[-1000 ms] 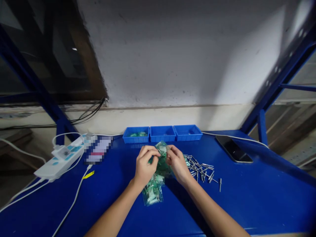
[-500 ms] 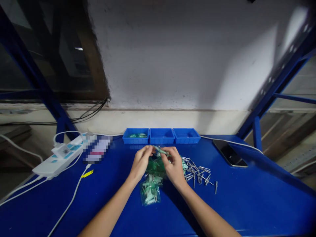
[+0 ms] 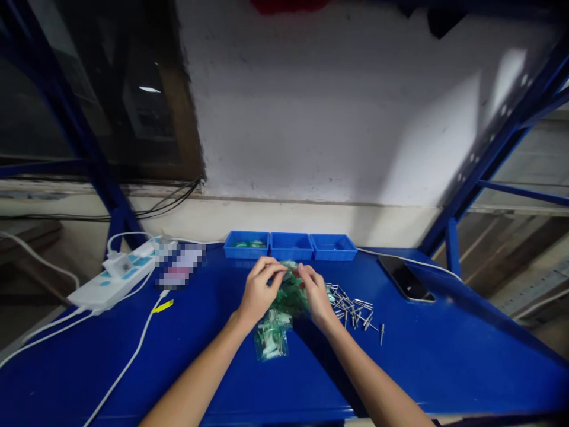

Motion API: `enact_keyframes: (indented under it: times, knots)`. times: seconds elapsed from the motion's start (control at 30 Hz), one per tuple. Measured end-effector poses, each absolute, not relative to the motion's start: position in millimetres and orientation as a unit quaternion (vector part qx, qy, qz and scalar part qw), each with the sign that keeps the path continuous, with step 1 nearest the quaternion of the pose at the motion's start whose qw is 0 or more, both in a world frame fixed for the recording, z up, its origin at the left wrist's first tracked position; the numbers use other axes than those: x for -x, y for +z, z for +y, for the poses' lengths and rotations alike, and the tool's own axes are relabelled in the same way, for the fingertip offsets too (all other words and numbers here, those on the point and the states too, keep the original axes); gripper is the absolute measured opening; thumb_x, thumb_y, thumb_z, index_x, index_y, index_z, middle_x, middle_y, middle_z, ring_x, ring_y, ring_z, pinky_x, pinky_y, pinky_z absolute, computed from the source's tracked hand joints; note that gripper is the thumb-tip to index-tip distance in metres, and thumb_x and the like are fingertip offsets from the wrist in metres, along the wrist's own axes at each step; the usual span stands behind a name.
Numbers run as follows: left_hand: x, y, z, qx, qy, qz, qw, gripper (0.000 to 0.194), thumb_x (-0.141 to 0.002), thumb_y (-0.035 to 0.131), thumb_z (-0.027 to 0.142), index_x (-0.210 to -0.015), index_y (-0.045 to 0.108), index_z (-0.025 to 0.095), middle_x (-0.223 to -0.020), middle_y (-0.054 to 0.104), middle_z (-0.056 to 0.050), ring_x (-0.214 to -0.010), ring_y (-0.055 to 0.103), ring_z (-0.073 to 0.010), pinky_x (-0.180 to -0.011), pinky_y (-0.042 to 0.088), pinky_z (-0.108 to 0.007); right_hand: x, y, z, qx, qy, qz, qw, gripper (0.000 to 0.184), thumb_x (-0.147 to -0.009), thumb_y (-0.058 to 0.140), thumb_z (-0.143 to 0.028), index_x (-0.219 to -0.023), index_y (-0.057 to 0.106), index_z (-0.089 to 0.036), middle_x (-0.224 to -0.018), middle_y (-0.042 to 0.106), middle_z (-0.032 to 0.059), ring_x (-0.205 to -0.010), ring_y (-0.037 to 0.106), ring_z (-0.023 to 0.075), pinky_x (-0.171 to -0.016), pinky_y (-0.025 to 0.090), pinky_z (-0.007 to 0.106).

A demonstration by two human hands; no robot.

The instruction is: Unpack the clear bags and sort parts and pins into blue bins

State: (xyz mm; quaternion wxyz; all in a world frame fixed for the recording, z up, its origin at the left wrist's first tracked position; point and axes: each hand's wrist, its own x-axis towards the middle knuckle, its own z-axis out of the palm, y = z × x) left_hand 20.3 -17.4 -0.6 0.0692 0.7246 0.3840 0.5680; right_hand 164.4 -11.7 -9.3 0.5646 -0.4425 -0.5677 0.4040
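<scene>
Over the middle of the blue table, my left hand point(image 3: 260, 290) and my right hand point(image 3: 316, 293) face each other with fingertips pinched. Between them is a small clear, green-tinted plastic bag point(image 3: 290, 265), held at its two sides; its contents are too blurred to make out. Beneath and just in front of my hands lies a heap of similar green bags point(image 3: 291, 296). Closer to me, one bag point(image 3: 272, 344) shows pale and metallic pieces inside. Beside my right hand is a loose pile of metal blind rivets point(image 3: 353, 307).
Three blue bins stand in a row at the back; the left bin point(image 3: 246, 254) contains green bags. A white power strip point(image 3: 106, 281) with cables and a blurred-out phone point(image 3: 182, 267) lie to the left. On the right rests a dark phone point(image 3: 406, 279), near a white cable.
The bag between my hands has turned from slanting to more upright, and my right fingers have shifted up along its side. The camera view has tilted slightly.
</scene>
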Motion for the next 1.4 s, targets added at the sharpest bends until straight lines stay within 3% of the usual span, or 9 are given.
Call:
enact_keyframes:
  times: [0.23, 0.37, 0.47, 0.63, 0.73, 0.9, 1.03, 1.17, 1.4]
  knots:
    - [-25, 1, -23, -0.759, 0.489, 0.393, 0.173, 0.021, -0.086, 0.053, 0.031, -0.097, 0.067, 0.020, -0.101, 0.060, -0.008, -0.096, 0.058, -0.0200, -0.085, 0.047, -0.033, -164, -8, -12, 0.416, 0.375, -0.547, 0.622, 0.030, -0.079, 0.059, -0.043, -0.090, 0.065, -0.016, -0.074, 0.064, 0.0019, -0.062, 0.052, 0.0139, -0.059, 0.040, 0.025]
    - [-23, 1, -17, -0.612, 0.536, 0.446, 0.373, 0.049, -0.091, 0.033, 0.050, -0.091, 0.067, 0.013, -0.085, 0.065, -0.009, -0.079, 0.060, -0.0185, -0.065, 0.046, -0.027, -164, -8, -17, 0.433, 0.256, -0.624, 0.598, 0.026, -0.083, 0.053, -0.032, -0.100, 0.067, -0.017, -0.083, 0.066, 0.0050, -0.064, 0.054, 0.0156, -0.061, 0.042, 0.027]
    - [-20, -5, -12, -0.559, 0.556, 0.433, 0.437, 0.046, -0.087, 0.042, 0.051, -0.083, 0.065, 0.011, -0.073, 0.063, -0.006, -0.068, 0.057, -0.0156, -0.056, 0.042, -0.023, -163, -10, -21, 0.418, 0.181, -0.698, 0.552, 0.029, -0.081, 0.047, -0.018, -0.103, 0.067, -0.019, -0.073, 0.060, 0.0027, -0.060, 0.051, 0.0150, -0.059, 0.041, 0.027]
    - [-15, -8, -11, -0.579, 0.572, 0.438, 0.382, 0.026, -0.081, 0.058, 0.038, -0.084, 0.066, 0.013, -0.072, 0.063, -0.003, -0.065, 0.055, -0.0138, -0.060, 0.042, -0.023, -159, -14, -24, 0.406, 0.185, -0.736, 0.509, 0.044, -0.073, 0.043, -0.009, -0.108, 0.065, -0.022, -0.084, 0.052, 0.0042, -0.073, 0.052, 0.0166, -0.064, 0.044, 0.028]
    - [-15, -6, -14, -0.637, 0.578, 0.441, 0.255, 0.019, -0.082, 0.058, 0.030, -0.091, 0.068, 0.017, -0.085, 0.066, -0.005, -0.077, 0.059, -0.0162, -0.072, 0.045, -0.027, -159, -12, -21, 0.449, 0.220, -0.673, 0.544, 0.028, -0.075, 0.049, -0.018, -0.093, 0.069, -0.021, -0.105, 0.047, 0.0085, -0.100, 0.050, 0.0223, -0.074, 0.046, 0.031]
    - [-20, -7, -20, -0.768, 0.511, 0.381, 0.066, 0.026, -0.086, 0.047, 0.015, -0.102, 0.067, 0.020, -0.104, 0.065, -0.008, -0.100, 0.058, -0.0195, -0.090, 0.046, -0.035, -165, -6, -12, 0.464, 0.350, -0.598, 0.552, 0.034, -0.082, 0.051, -0.046, -0.073, 0.066, -0.016, -0.074, 0.056, 0.0036, -0.070, 0.053, 0.0171, -0.066, 0.043, 0.029]
    - [-24, -7, -19, -0.755, 0.489, 0.391, 0.196, 0.027, -0.086, 0.050, 0.025, -0.108, 0.064, 0.019, -0.110, 0.064, -0.010, -0.101, 0.059, -0.0214, -0.087, 0.048, -0.035, -166, -8, -9, 0.476, 0.293, -0.601, 0.571, 0.032, -0.082, 0.053, -0.042, -0.087, 0.067, -0.014, -0.071, 0.058, 0.0024, -0.061, 0.049, 0.0147, -0.059, 0.041, 0.027]
    - [-22, -7, -17, -0.597, 0.536, 0.440, 0.405, 0.047, -0.088, 0.039, 0.050, -0.091, 0.066, 0.011, -0.079, 0.068, -0.010, -0.073, 0.063, -0.0184, -0.060, 0.048, -0.026, -163, -15, -14, 0.442, 0.155, -0.692, 0.549, 0.026, -0.084, 0.049, -0.026, -0.101, 0.068, -0.020, -0.089, 0.055, 0.0065, -0.075, 0.055, 0.0170, -0.068, 0.047, 0.030]
    - [7, 14, 21, -0.585, 0.525, 0.508, 0.352, 0.031, -0.071, 0.063, 0.040, -0.086, 0.067, 0.014, -0.079, 0.069, -0.007, -0.073, 0.063, -0.0209, -0.062, 0.046, -0.027, -155, -29, -16, 0.438, 0.086, -0.743, 0.499, 0.039, -0.084, 0.044, -0.015, -0.119, 0.058, -0.024, -0.117, 0.042, 0.0122, -0.094, 0.055, 0.0217, -0.074, 0.052, 0.035]
